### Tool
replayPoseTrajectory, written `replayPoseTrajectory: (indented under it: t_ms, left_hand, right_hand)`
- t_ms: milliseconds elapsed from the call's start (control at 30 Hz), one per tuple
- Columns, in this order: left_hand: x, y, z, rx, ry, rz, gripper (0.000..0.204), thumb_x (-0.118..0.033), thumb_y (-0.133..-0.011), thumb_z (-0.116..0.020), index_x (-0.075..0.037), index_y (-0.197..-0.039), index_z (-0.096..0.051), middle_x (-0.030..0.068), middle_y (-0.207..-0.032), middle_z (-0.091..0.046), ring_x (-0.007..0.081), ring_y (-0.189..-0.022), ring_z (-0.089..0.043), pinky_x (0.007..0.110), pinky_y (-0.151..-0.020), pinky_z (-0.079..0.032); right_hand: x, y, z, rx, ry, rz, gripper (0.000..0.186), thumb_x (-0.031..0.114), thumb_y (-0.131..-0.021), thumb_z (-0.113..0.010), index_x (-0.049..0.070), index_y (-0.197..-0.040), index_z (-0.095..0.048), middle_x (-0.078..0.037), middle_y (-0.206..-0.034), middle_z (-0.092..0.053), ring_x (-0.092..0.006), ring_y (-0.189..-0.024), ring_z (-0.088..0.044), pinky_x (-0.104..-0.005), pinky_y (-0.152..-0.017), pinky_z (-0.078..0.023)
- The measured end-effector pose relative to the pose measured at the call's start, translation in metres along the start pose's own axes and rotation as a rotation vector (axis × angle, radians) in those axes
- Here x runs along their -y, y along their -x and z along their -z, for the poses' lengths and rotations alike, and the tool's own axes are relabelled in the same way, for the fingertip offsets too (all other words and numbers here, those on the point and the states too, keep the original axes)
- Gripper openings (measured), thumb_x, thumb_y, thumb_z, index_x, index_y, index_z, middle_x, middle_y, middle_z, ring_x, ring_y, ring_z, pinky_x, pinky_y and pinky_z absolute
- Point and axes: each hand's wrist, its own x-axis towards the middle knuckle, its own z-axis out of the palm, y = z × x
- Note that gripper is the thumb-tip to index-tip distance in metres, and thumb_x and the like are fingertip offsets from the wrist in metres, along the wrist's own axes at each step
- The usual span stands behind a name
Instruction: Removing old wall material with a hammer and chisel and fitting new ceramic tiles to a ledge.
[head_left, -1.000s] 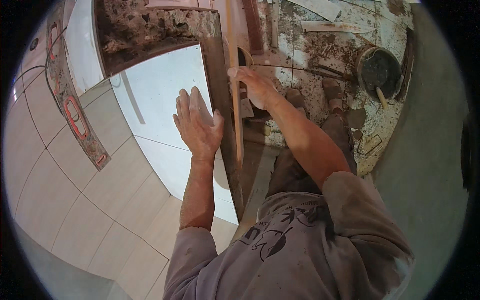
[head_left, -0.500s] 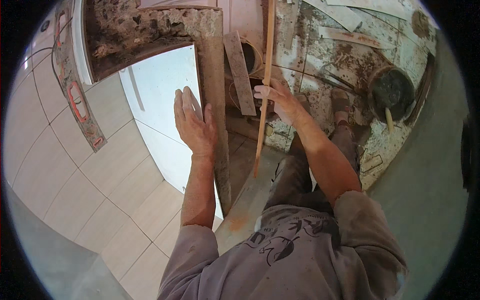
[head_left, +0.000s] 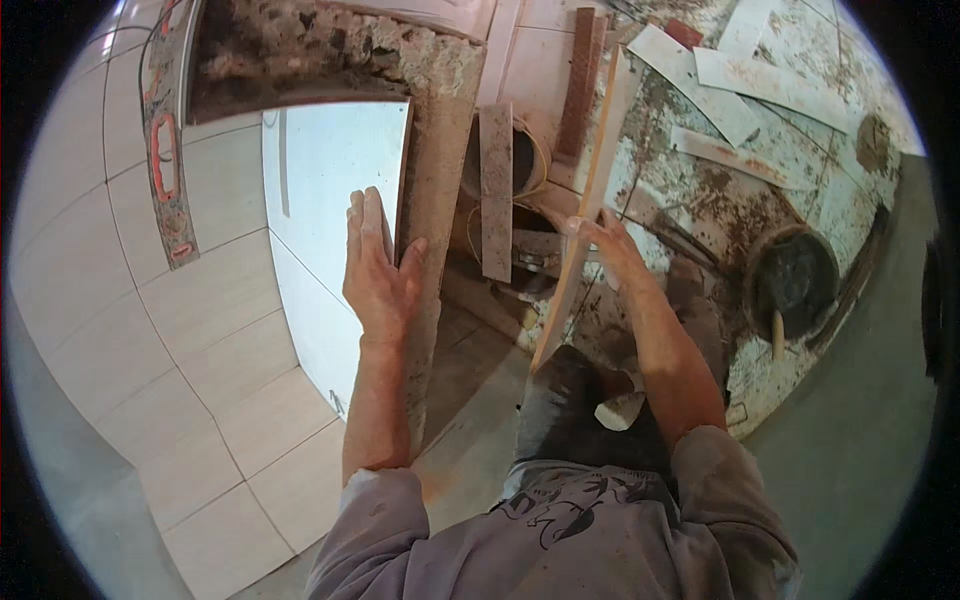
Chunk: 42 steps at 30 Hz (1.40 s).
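My left hand (head_left: 383, 290) lies flat, fingers stretched, on a bright white tiled surface (head_left: 330, 165), near its right edge. A rough ledge coated in mortar (head_left: 440, 120) runs beside that edge. My right hand (head_left: 612, 248) is closed on the edge of a long narrow strip (head_left: 602, 140), tan along the edge and pale on its face; it looks like cut tile, but I cannot be sure. The strip slants upright from near my knee toward the far side. Left of it, a short speckled strip (head_left: 496, 190) leans across dark buckets (head_left: 523, 160).
A dirty spirit level (head_left: 165, 170) with orange openings stands against the tiled surface at left. On the right, a black bucket (head_left: 790, 275) holds a tool with a pale handle (head_left: 778, 335). Cut tile pieces (head_left: 770, 88) and dirt cover the far floor.
The long strip, still in my right hand, has turned to show more of its pale face and shifted right. My left hand stays on the white surface. The view has shifted.
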Motion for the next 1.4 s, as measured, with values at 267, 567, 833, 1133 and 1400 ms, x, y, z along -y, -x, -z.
replayPoseTrajectory:
  t_ms: [267, 567, 833, 1133, 1400]
  left_hand:
    - [0.015, 0.010, -0.018, -0.145, -0.018, -0.075, 0.064, -0.019, -0.081, -0.067, -0.013, -0.139, -0.040, 0.0148, -0.136, -0.046, 0.0273, -0.126, -0.045, 0.036, -0.102, -0.038]
    - [0.025, 0.022, -0.027, -0.301, -0.164, -0.088, 0.054, -0.027, -0.080, -0.066, -0.015, -0.130, -0.050, 0.0136, -0.118, -0.060, 0.0308, -0.106, -0.059, 0.038, -0.091, -0.046]
    - [0.026, 0.022, -0.027, -0.283, -0.093, -0.097, 0.058, -0.026, -0.079, -0.067, -0.016, -0.132, -0.048, 0.0214, -0.113, -0.060, 0.0354, -0.105, -0.059, 0.039, -0.088, -0.045]
    - [0.016, 0.026, -0.024, -0.241, -0.128, -0.052, 0.060, -0.020, -0.080, -0.065, -0.014, -0.136, -0.043, 0.0176, -0.124, -0.055, 0.0334, -0.112, -0.054, 0.039, -0.095, -0.042]
    - [0.021, 0.027, -0.026, -0.248, -0.070, 0.000, 0.061, -0.018, -0.078, -0.067, -0.014, -0.135, -0.044, 0.0166, -0.124, -0.055, 0.0319, -0.112, -0.055, 0.038, -0.095, -0.042]
  right_hand:
    - [-0.089, -0.098, 0.043, -0.101, 0.331, -0.009, 0.093, 0.049, -0.070, -0.071, -0.010, -0.130, -0.034, -0.030, -0.125, -0.046, -0.0376, -0.115, -0.049, -0.0440, -0.094, -0.041]
    - [-0.148, -0.191, -0.028, -0.077, 0.728, 0.312, 0.088, 0.060, -0.063, -0.071, -0.015, -0.106, -0.056, -0.028, -0.111, -0.060, -0.0328, -0.098, -0.062, -0.0420, -0.085, -0.048]
    - [-0.196, -0.226, -0.107, -0.124, 0.675, 0.496, 0.077, 0.040, -0.065, -0.078, -0.010, -0.117, -0.052, -0.024, -0.110, -0.059, -0.0290, -0.098, -0.061, -0.0364, -0.083, -0.048]
    - [-0.225, -0.284, -0.126, -0.406, 0.677, 0.122, 0.074, 0.034, -0.070, -0.074, -0.007, -0.123, -0.044, -0.023, -0.122, -0.051, -0.0296, -0.106, -0.058, -0.0402, -0.089, -0.046]
    - [-0.263, -0.311, -0.122, -0.645, 0.529, -0.232, 0.072, 0.029, -0.074, -0.070, -0.003, -0.129, -0.036, -0.023, -0.132, -0.043, -0.0302, -0.113, -0.055, -0.0435, -0.094, -0.044]
